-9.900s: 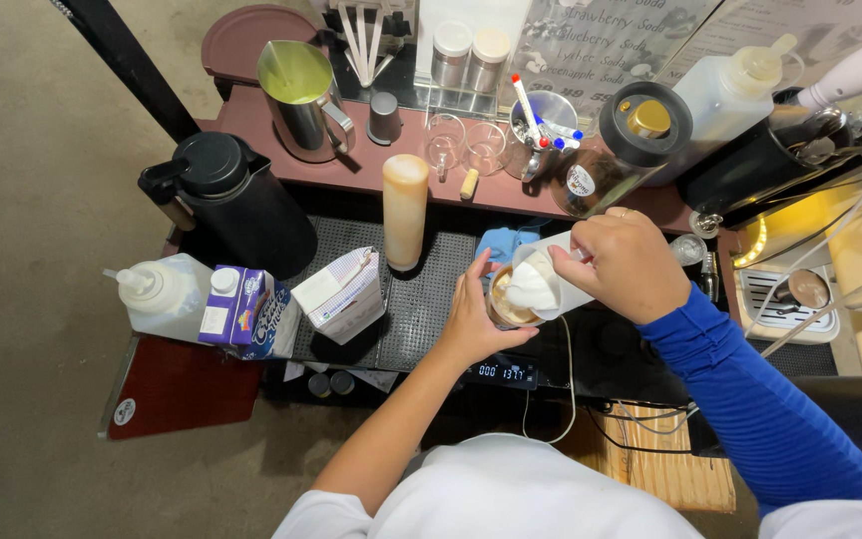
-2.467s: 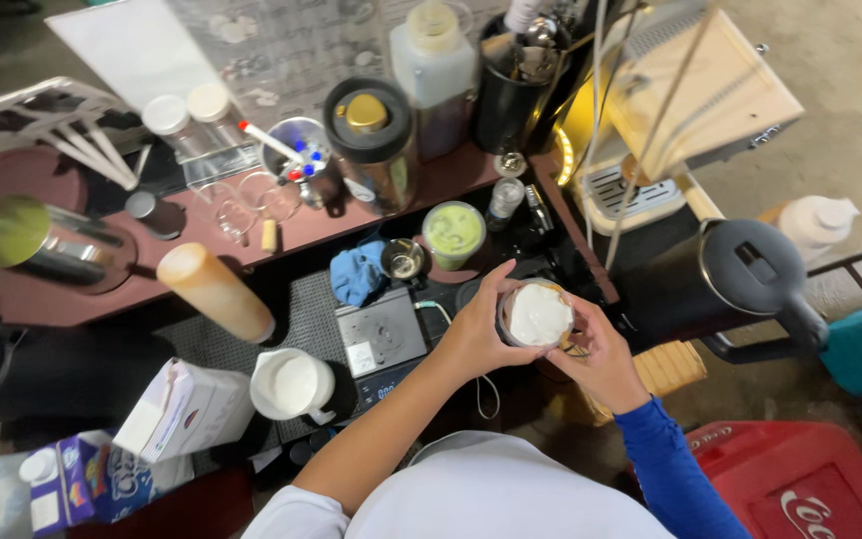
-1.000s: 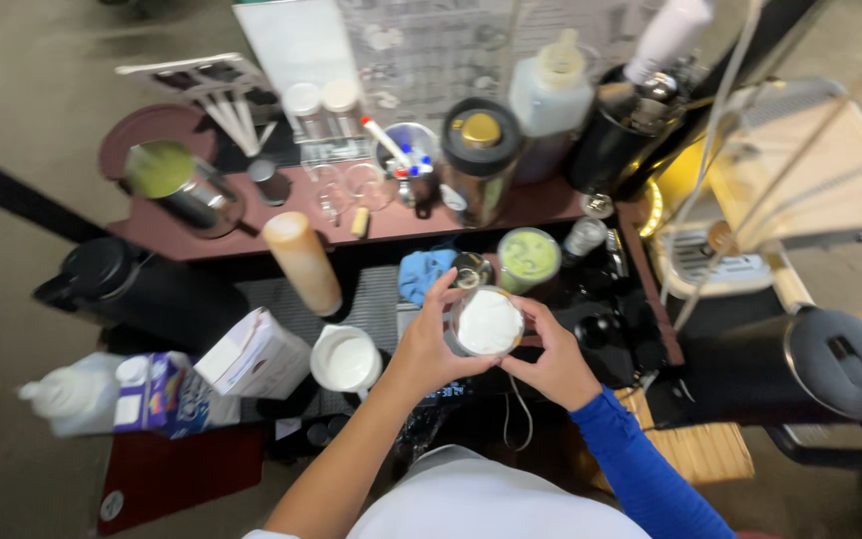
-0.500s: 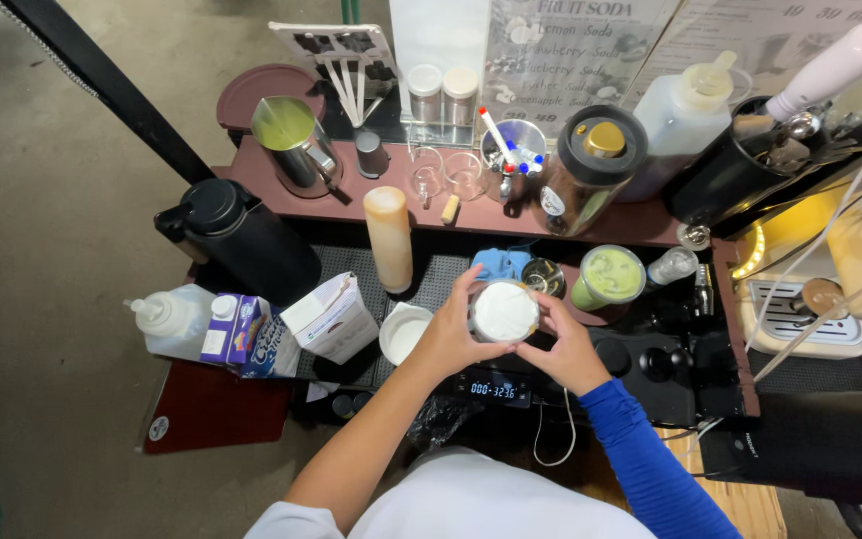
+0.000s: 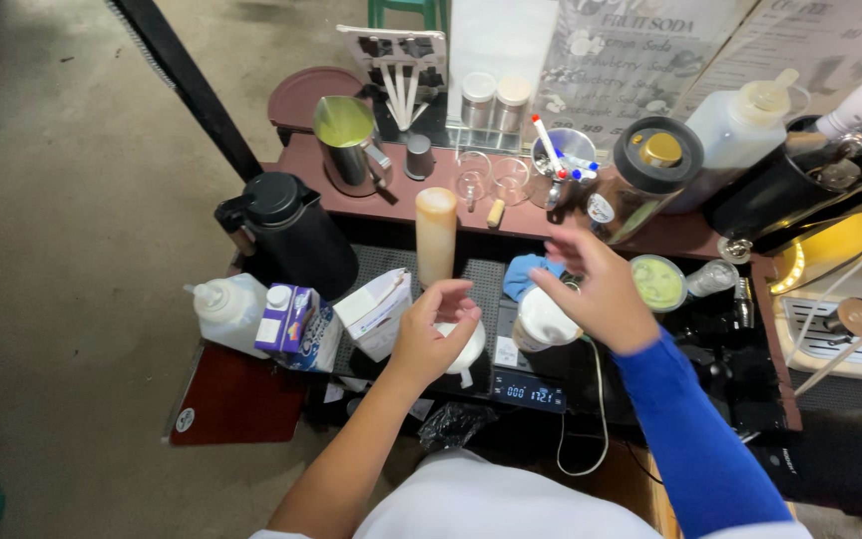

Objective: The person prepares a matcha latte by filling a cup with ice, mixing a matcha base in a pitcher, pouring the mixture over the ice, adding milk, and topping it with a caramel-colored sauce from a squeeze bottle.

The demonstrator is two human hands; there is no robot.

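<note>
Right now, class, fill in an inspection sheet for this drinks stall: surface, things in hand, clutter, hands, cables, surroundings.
Surface: black mat below a maroon shelf.
Things in hand: white lidded cup on a digital scale; white pitcher beside it.
Clutter: black flask, milk cartons, green-filled jug, squeeze bottles.
Hands: left hand over the pitcher, right hand above the cup, both open, holding nothing.
Cables: white cable hanging off the front edge.
Surroundings: concrete floor.

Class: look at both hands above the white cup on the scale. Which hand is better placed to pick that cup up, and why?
Probably the right hand: it hovers open directly beside the white cup on the scale. The left hand is farther off, over a second white cup.
</note>
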